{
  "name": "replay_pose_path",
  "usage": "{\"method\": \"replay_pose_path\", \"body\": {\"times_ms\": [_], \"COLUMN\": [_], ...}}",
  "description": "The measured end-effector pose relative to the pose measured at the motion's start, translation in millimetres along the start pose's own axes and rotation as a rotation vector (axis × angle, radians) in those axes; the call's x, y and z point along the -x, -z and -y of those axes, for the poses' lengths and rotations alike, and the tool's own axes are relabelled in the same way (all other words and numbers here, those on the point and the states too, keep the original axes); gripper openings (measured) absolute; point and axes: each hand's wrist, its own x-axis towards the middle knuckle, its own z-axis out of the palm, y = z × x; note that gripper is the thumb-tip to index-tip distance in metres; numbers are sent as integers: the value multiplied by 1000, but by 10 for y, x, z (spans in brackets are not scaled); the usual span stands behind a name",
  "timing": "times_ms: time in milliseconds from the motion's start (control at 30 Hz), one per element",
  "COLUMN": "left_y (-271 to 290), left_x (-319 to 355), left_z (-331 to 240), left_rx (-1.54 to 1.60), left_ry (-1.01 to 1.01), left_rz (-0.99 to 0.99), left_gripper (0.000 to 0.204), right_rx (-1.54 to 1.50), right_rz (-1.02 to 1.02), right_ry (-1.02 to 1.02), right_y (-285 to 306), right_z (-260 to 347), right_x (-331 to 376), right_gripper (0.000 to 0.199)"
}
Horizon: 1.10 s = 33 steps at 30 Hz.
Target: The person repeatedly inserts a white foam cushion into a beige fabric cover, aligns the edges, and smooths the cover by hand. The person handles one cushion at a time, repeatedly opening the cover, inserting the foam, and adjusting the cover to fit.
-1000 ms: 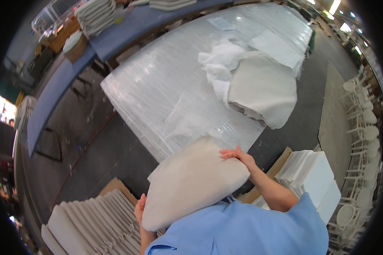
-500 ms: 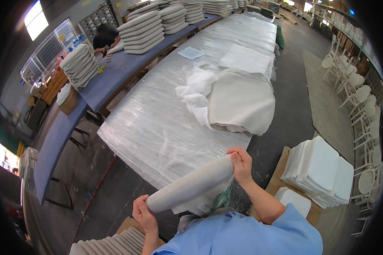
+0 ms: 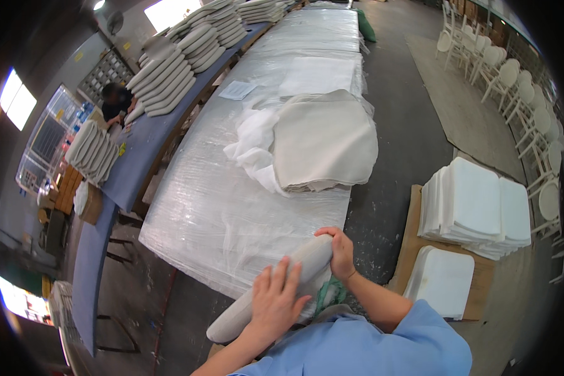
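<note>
A pale grey cushion (image 3: 235,318), seen edge-on as a long padded shape, is held in front of my body at the near end of the plastic-covered table (image 3: 194,219). My left hand (image 3: 276,299) lies flat across its upper side with the fingers spread. At the far right end, my right hand (image 3: 339,254) is closed round the cushion's corner. Farther up the table rests a stack of light grey fabric covers (image 3: 326,141), and crumpled white cloth (image 3: 254,141) touches its left side.
White foam pads (image 3: 476,197) are piled on cardboard (image 3: 404,250) on the floor at right. Finished-looking grey cushions (image 3: 163,78) stand stacked on a long blue bench (image 3: 144,147) at left, where another person (image 3: 116,103) sits. White chairs (image 3: 520,94) line the far right.
My left hand has let go of the cushion's left end and now lies flat on its surface. The cushion has tilted more steeply, its left end lower. My view has shifted right.
</note>
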Motion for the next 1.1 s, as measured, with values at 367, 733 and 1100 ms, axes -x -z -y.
{"method": "replay_pose_path", "body": {"times_ms": [367,733,1100], "left_y": [-289,-296,-878], "left_x": [-722,-876,-785], "left_z": [-328,-249,109], "left_rx": [116,488,819], "left_ry": [14,180,336], "left_rz": [298,755,950], "left_gripper": [56,63,70], "right_rx": [95,-40,-276], "right_rz": [-8,-31,4], "right_ry": [214,-46,-85], "right_y": [233,386,511], "right_z": [16,-26,-264], "right_x": [110,294,429], "right_gripper": [43,48,70]}}
